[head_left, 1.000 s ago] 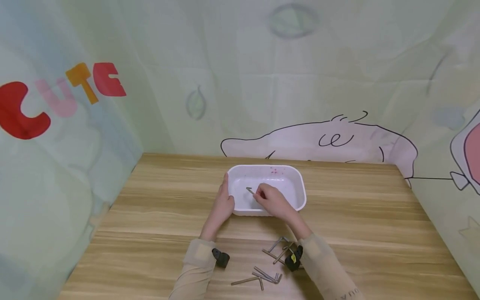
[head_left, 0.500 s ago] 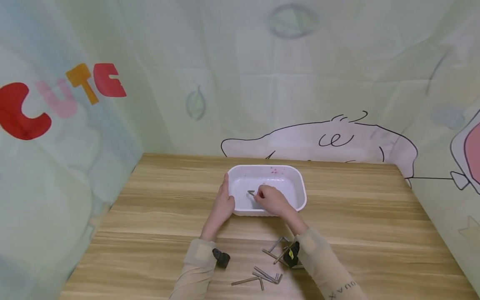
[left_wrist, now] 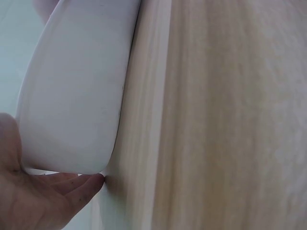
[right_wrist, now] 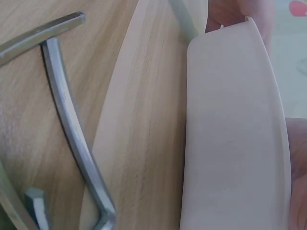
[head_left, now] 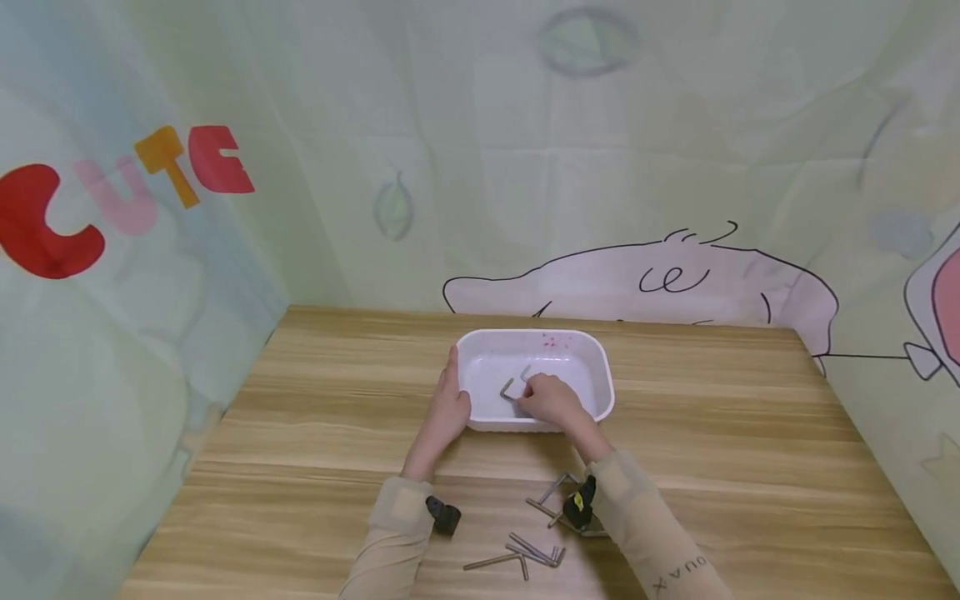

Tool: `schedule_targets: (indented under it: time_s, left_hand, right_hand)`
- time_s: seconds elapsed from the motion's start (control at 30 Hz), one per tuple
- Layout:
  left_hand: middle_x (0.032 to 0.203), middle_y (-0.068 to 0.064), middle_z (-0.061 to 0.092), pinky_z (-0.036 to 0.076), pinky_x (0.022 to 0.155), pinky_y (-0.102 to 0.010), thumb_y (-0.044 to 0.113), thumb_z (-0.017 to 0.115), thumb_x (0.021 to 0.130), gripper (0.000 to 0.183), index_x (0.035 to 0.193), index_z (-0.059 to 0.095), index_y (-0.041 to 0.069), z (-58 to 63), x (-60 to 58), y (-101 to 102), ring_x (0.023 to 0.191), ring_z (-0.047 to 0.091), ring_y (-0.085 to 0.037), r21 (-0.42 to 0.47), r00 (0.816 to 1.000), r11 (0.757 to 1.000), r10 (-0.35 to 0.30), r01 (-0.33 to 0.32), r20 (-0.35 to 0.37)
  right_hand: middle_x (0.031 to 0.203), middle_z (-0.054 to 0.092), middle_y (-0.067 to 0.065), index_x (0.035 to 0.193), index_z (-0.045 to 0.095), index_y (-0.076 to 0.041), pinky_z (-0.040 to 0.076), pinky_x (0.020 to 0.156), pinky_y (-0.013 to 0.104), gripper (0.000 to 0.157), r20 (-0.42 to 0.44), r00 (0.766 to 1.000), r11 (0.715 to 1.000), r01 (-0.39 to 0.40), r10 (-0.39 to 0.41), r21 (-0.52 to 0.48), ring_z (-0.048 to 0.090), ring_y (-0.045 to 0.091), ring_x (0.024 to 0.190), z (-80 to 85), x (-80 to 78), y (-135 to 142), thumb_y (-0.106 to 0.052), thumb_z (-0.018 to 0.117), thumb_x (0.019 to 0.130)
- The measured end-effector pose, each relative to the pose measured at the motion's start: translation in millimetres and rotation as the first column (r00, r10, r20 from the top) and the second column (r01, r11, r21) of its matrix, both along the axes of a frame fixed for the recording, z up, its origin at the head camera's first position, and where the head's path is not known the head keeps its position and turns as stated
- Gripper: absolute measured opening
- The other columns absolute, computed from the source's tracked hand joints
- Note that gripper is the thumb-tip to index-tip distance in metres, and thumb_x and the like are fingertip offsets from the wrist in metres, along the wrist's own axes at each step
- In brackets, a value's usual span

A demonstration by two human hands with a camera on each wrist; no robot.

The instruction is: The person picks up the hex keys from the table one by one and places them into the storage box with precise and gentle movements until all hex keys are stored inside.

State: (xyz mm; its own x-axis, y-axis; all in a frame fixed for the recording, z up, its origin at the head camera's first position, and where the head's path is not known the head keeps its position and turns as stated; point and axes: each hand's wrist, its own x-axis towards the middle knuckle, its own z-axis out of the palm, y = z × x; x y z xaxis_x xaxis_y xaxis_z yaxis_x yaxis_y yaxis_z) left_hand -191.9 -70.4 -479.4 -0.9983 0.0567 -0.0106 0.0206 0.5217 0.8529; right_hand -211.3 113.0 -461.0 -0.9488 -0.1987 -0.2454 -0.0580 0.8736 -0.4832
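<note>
Wood tabletop (head_left: pixel 337 400): left hand (head_left: pixel 448 408) grips white tray (head_left: pixel 498 425), right hand (head_left: pixel 553 402) pinches hex key (head_left: pixel 504 392), now swung round, so apparently not released yet.

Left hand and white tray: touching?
Touching. The left wrist view shows the left hand against the end wall of the white tray.

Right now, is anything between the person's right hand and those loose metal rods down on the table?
Yes: the white tray's near wall. The right hand is inside the rim, while the loose metal rods lie outside it on the table. Lifting back over would probably clear it.
</note>
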Motion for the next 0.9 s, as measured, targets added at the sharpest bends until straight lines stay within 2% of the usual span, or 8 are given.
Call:
schedule_targets:
  time_s: [0.27, 0.43, 0.9]
  left_hand:
    - [0.158, -0.026, 0.018, 0.02, 0.12, -0.051, -0.003, 0.036, 0.09, 0.073, 0.155, 0.004, 0.005, 1.2, -1.1, 1.6, 0.145, 0.022, -0.04, 0.002, 1.0, 1.0, 0.001, -0.001, 0.003]
    - [0.156, -0.028, 0.021, 0.023, 0.119, -0.053, -0.004, 0.036, 0.09, 0.072, 0.155, 0.005, 0.004, 0.6, -1.4, 1.8, 0.143, 0.026, -0.041, -0.009, 1.0, 1.0, 0.005, -0.005, -0.006]
    - [0.159, -0.023, 0.016, 0.02, 0.121, -0.05, -0.001, 0.035, 0.091, 0.072, 0.155, 0.003, 0.007, -0.8, -0.9, 0.1, 0.146, 0.021, -0.038, -0.016, 1.0, 1.0, 0.01, -0.01, 0.02]
  right_hand:
    - [0.081, 0.066, 0.005, 0.085, 0.068, -0.007, 0.046, 0.068, 0.029, 0.019, 0.023, 1.0, 1.0, -0.008, 0.008, 0.0, 0.055, 0.017, 0.072, 3.8, -1.0, 2.4, -0.026, 0.067, 0.084]
    - [0.081, 0.066, 0.005, 0.087, 0.068, -0.005, 0.045, 0.068, 0.029, 0.02, 0.039, 0.999, 0.999, -0.016, 0.017, -0.035, 0.055, 0.017, 0.073, 5.0, -0.8, 4.0, -0.026, 0.066, 0.086]
    - [0.081, 0.065, 0.003, 0.087, 0.066, -0.008, 0.043, 0.068, 0.027, 0.022, 0.046, 0.998, 0.997, -0.043, 0.046, -0.064, 0.054, 0.017, 0.074, 4.2, 0.9, 8.4, -0.029, 0.064, 0.088]
